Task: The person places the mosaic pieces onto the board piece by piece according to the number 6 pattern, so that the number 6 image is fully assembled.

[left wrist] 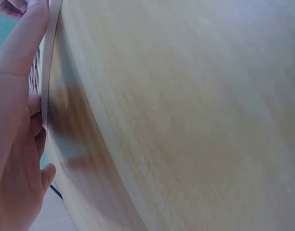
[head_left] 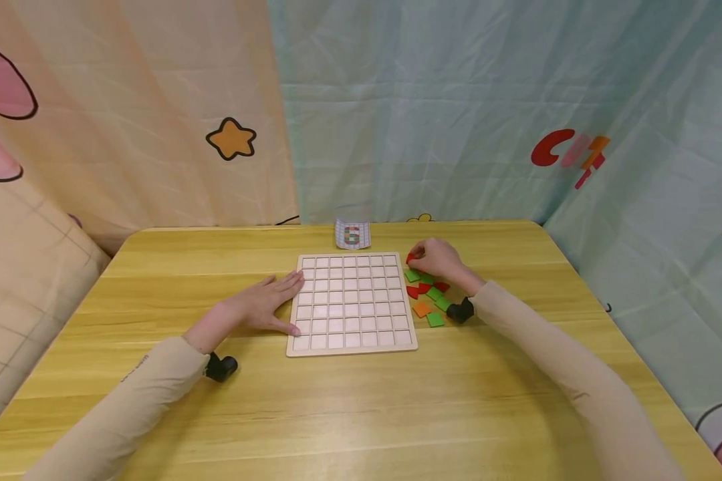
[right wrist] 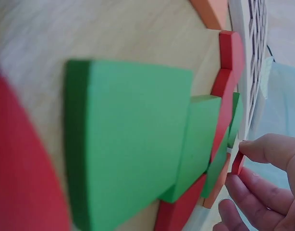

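Observation:
A pale wooden board (head_left: 351,308) with a grid of square recesses lies flat on the table. My left hand (head_left: 267,304) rests at its left edge, fingers spread, with fingertips and thumb touching the rim. Beyond the board's upper right corner, my right hand (head_left: 439,257) pinches a small red piece (right wrist: 237,163) between thumb and fingers. Loose pieces lie below that hand, along the board's right side: green squares (head_left: 436,319), red pieces with a curved edge (head_left: 412,292) and an orange piece (head_left: 421,309). Some of them overlap, and the hand partly covers the pile.
A small paper card (head_left: 352,235) with a coloured figure like a 6 on a grid stands behind the board. The wooden table (head_left: 349,414) reaches patterned curtains (head_left: 409,120) at the back. Black wrist cameras (head_left: 220,367) sit under both wrists.

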Motion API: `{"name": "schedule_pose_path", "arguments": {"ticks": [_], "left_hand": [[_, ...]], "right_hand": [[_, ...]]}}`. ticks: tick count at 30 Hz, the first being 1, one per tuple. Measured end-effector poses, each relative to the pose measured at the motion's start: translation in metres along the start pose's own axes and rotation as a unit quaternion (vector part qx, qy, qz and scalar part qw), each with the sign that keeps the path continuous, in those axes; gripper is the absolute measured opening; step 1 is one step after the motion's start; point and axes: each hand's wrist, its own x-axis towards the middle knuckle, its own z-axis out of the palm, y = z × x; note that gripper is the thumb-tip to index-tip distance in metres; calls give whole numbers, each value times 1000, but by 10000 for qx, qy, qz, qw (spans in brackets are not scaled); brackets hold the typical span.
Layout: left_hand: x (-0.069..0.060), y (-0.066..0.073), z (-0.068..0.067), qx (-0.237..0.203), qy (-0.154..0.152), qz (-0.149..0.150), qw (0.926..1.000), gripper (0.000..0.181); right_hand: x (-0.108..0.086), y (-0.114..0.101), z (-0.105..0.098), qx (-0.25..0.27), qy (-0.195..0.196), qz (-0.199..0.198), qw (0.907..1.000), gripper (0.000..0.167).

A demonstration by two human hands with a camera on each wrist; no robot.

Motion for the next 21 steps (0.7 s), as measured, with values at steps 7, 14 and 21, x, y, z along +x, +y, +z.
{"name": "schedule_pose_path", "arguments": {"ticks": [7, 14, 21], "left_hand": [[-2, 0, 0, -4, 17, -5, 10000, 110], [-2, -1, 0, 33, 19, 16, 10000, 111], [-1, -2, 1, 77, 6, 23, 10000, 111]], "right_hand": [[-1, -2, 0, 176, 167, -18, 9997, 36], [-3, -9, 2, 241, 363, -183, 9989, 36], [-3, -23, 4, 276, 432, -229, 9984, 36]]}}
